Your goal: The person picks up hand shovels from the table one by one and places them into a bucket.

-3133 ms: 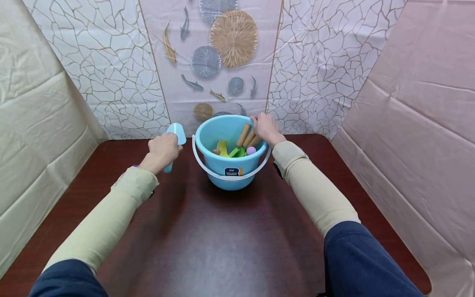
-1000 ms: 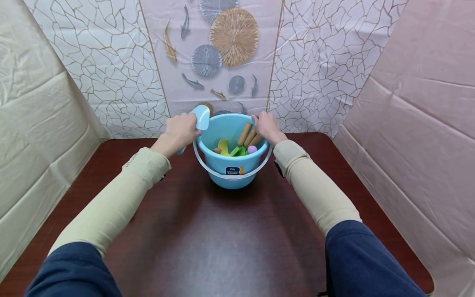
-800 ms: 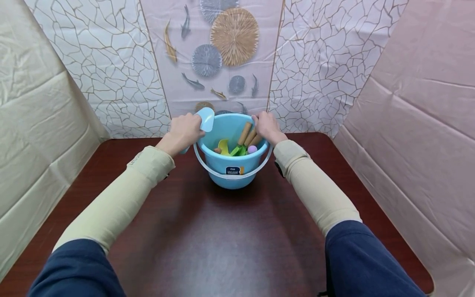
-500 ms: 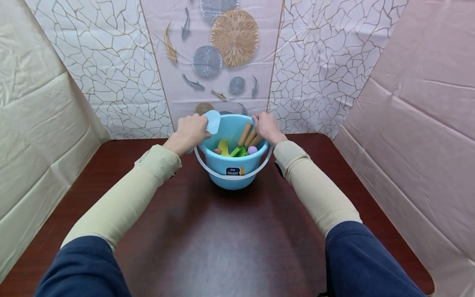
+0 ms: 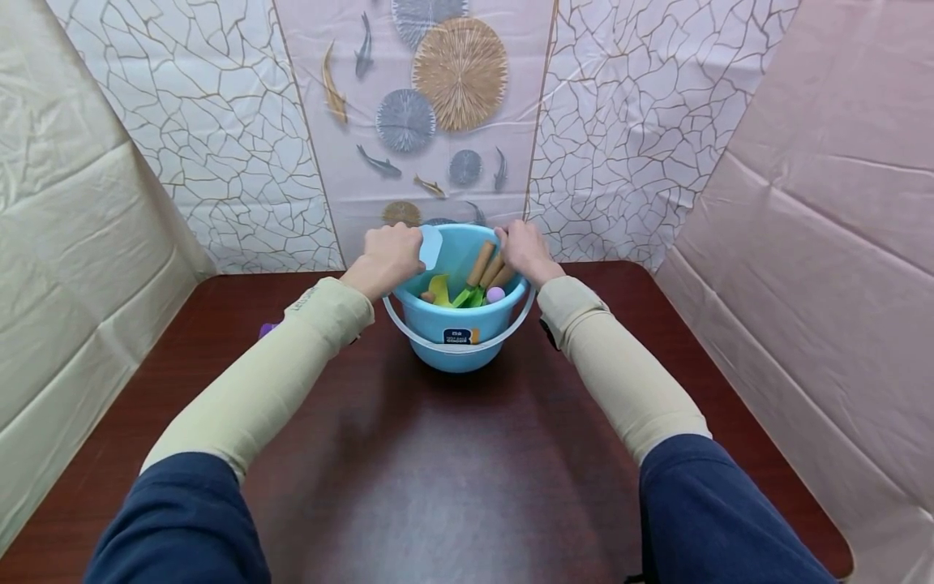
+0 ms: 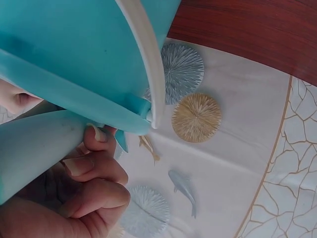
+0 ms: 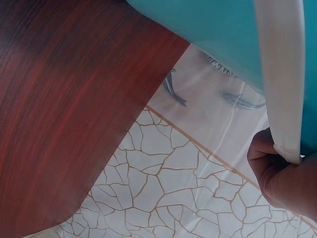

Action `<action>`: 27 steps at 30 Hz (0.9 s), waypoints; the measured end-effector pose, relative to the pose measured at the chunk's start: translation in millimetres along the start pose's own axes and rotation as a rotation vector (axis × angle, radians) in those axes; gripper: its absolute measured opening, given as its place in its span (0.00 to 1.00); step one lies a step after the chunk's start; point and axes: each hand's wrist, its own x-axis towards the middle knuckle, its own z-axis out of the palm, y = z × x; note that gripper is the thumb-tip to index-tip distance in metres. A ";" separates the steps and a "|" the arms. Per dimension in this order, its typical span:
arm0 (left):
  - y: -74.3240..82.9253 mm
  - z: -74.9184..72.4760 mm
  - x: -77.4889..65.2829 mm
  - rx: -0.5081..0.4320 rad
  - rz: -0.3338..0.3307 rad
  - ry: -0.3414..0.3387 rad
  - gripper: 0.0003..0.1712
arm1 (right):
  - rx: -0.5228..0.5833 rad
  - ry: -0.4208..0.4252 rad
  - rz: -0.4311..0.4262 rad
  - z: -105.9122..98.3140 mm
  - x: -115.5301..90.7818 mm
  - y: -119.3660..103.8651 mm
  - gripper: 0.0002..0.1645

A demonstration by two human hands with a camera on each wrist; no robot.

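A light blue bucket (image 5: 451,357) with a white handle (image 5: 409,331) stands upright at the back of the table. My left hand (image 5: 390,253) is at its left rim and grips a light blue toy shovel (image 5: 431,247), whose blade sticks out over the opening. In the left wrist view the fingers curl round the shovel's pale tapered shaft (image 6: 39,144), right beside the rim. My right hand (image 5: 527,250) grips the bucket's right rim. Inside the bucket lie green toy tools with wooden handles (image 5: 481,264), a yellow piece (image 5: 440,289) and a lilac ball-shaped end (image 5: 495,294).
A small purple thing (image 5: 267,329) shows on the table behind my left forearm, mostly hidden. The dark red-brown table (image 5: 452,470) is enclosed by beige cloth (image 5: 803,243) at the sides and a patterned cloth (image 5: 627,162) behind.
My left hand has carried the shovel rightward from the left of the bucket, so its blade is now above the opening. The right hand and bucket have stayed in place.
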 end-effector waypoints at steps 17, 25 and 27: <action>18.2 2.3 6.0 0.030 0.018 -0.029 0.13 | -0.004 -0.001 0.012 0.5 0.8 -1.0 0.26; 23.5 7.0 8.5 0.048 0.043 -0.066 0.13 | -0.009 -0.011 0.017 1.1 1.8 -0.3 0.26; 25.0 8.0 9.0 0.054 0.051 -0.071 0.13 | -0.008 -0.012 0.017 0.9 1.8 -0.4 0.26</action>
